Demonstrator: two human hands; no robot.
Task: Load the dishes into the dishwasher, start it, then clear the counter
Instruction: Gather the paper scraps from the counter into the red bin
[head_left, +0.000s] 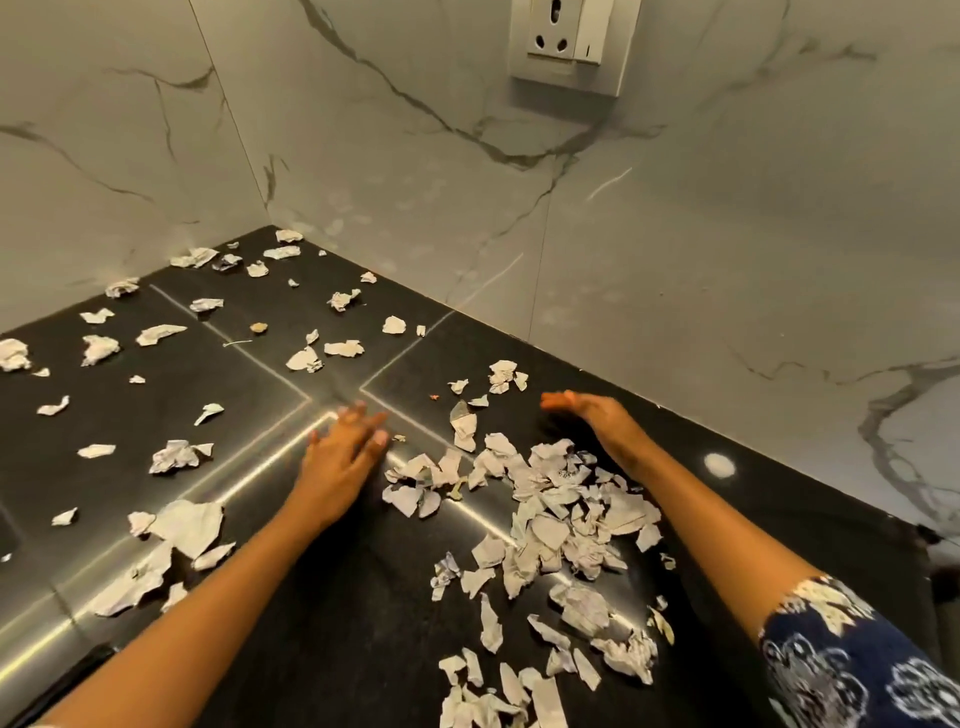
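A dark, glossy stone table (363, 597) runs into a corner of pale marble-veined wall (415, 130); a white socket plate (571, 47) sits high on the wall, right of centre.

Across the left half of the table, loose paper scraps (174, 457) lie scattered and well apart from one another, reaching back into the corner; one larger torn sheet (189, 525) lies near the front, just left of my left forearm.

My left grip (340, 457) is near the middle, palm down, fingers spread and fairly straight, open and holding nothing; its fingertips are blurred, and I cannot tell whether they touch the table.

Just to its right begins a thick heap of scraps (561, 519), crumpled white pieces overlapping between my two forearms; the heap trails toward the front edge in a looser line.

My right grip (597, 415) is behind the heap, near the wall, seen edge-on with fingers stretched out to the left; it is open and empty, blurred at the fingertips; a few scraps lie just beyond it.

My right forearm runs along the heap's right side; a dark blue sleeve with a white pattern (857, 660) covers the upper arm at the lower right.

A small round glare of light (719, 464) shows on the table right of that forearm.
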